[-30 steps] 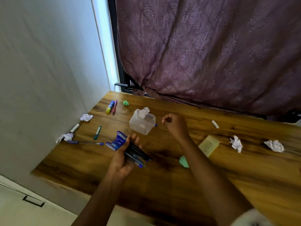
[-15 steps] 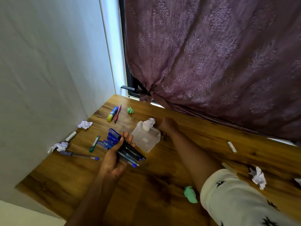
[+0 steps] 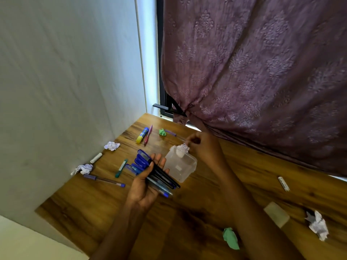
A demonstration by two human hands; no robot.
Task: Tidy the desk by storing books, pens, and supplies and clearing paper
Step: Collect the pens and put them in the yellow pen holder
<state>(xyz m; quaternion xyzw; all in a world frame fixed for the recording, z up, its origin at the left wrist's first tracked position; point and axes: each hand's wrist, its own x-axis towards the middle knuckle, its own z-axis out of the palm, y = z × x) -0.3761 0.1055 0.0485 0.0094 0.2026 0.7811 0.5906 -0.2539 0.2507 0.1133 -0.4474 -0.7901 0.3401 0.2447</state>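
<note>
My left hand lies palm up over the wooden desk and grips a bundle of blue and black pens. To its right stands a clear plastic container with a white crumpled paper on its top. My right hand is behind the container with its fingers curled, and the fingertips pinch that paper. Motion blurs this hand.
Loose on the desk: a glue stick, a pink pen, a green wad, a teal pen, a purple pen, paper wads, green paper, a pale block. A curtain hangs behind.
My right hand moved from the container's right to behind it, then onto the paper on top. The left hand kept the pens and shifted slightly toward the container. The camera swung left.
</note>
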